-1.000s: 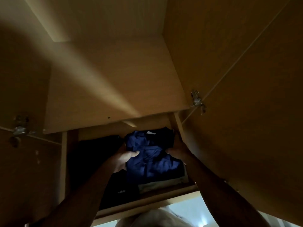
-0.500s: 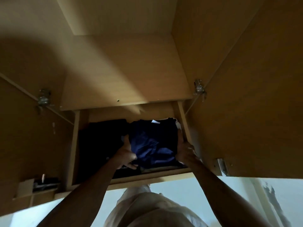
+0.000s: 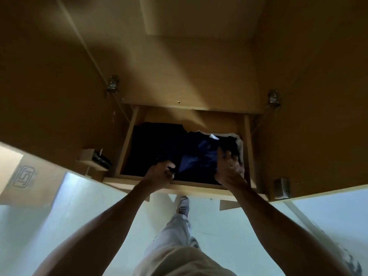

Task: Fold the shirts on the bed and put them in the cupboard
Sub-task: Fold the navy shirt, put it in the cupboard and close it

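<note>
Fingers (image 3: 221, 154) of the right hand (image 3: 229, 168) lie nearly straight on the folded blue shirt (image 3: 199, 156) in the cupboard (image 3: 139, 182); the left hand (image 3: 160, 172) curls at its near left edge. Press flat, then withdraw slowly.

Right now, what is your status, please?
Left hand curled at shirt edge, grip unclear. Right hand flat on blue shirt. Shirt inside cupboard. Nothing in the way.
</note>
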Demonstrator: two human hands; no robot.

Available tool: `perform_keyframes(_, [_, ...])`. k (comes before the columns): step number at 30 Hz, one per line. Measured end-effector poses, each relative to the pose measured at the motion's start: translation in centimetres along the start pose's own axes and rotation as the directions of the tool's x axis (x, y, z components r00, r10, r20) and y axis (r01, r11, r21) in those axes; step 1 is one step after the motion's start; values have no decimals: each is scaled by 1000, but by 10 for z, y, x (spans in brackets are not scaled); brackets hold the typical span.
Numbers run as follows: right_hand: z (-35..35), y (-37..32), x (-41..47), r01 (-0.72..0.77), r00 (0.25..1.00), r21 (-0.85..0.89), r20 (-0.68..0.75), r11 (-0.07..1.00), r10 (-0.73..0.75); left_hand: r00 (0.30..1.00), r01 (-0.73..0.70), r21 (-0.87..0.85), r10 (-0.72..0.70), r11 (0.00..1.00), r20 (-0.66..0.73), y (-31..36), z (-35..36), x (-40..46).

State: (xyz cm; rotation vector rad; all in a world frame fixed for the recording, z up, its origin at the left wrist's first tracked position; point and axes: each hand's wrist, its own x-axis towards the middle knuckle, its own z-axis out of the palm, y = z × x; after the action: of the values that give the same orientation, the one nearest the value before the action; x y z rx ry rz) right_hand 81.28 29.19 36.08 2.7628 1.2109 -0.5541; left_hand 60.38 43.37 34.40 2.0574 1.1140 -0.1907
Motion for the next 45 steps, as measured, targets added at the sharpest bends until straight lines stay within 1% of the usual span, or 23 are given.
perform_keyframes(2, [-7, -25, 3, 212, 977, 25, 15, 977, -212, 1000, -9, 27, 9, 1000, -5, -13, -12, -6])
perform_keyframes(4, [-6, -53, 9, 347, 935, 51, 60, 937, -349, 1000, -27, 58, 26, 998, 16, -23, -24, -10])
perform_keyframes(8, [8, -114, 24, 539, 830, 83, 118, 838, -545, 998, -41, 124, 36, 991, 42, -45, -41, -14])
perform_keyframes(10, [20, -140, 33, 611, 780, 44, 138, 790, -611, 997, -51, 137, 42, 989, 67, -52, -47, -12])
perform_keyframes(13, [51, -162, 57, 632, 757, -30, 237, 775, -608, 987, -67, 183, 38, 981, 157, -51, -54, -2])
perform_keyframes(15, [84, -169, 79, 624, 748, -18, 303, 781, -590, 964, -94, 226, 32, 970, 264, -45, -63, 15])
perform_keyframes(17, [92, -172, 85, 602, 763, -14, 303, 798, -571, 916, -146, 287, 20, 947, 400, -37, -70, 28])
perform_keyframes(19, [75, -172, 72, 602, 763, -11, 303, 798, -572, 858, -205, 377, -20, 903, 513, -28, -73, 34])
perform_keyframes(21, [77, -165, 70, 616, 759, 12, 257, 787, -598, 812, -266, 419, -33, 868, 583, -22, -74, 42])
perform_keyframes(22, [76, -162, 70, 620, 760, 20, 235, 784, -606, 797, -298, 416, -16, 859, 604, -20, -73, 47])
perform_keyframes(23, [79, -160, 70, 634, 751, 31, 214, 773, -625, 790, -326, 416, 4, 849, 613, -18, -72, 50])
perform_keyframes(26, [87, -160, 75, 624, 761, 71, 171, 778, -626, 790, -394, 407, 77, 824, 608, -19, -69, 57])
perform_keyframes(28, [87, -165, 82, 616, 771, 33, 177, 787, -611, 786, -397, 405, 78, 824, 613, -24, -68, 62])
perform_keyframes(34, [63, -171, 117, 601, 789, -40, 189, 799, -584, 774, -305, 353, 15, 884, 633, -36, -69, 69])
perform_keyframes(36, [53, -172, 137, 588, 798, -65, 206, 806, -566, 767, -193, 278, -32, 941, 641, -41, -69, 68])
perform_keyframes(38, [44, -173, 158, 581, 806, -111, 217, 807, -551, 760, -138, 237, -50, 962, 648, -45, -69, 67])
perform_keyframes(41, [33, -174, 189, 561, 822, -151, 211, 814, -528, 777, -168, 261, -35, 951, 629, -46, -66, 70])
perform_keyframes(43, [31, -176, 208, 547, 831, -146, 218, 824, -512, 762, -190, 262, -27, 946, 647, -45, -65, 73])
perform_keyframes(45, [32, -179, 218, 556, 823, -139, 233, 819, -519, 749, -236, 275, -6, 932, 662, -42, -66, 74])
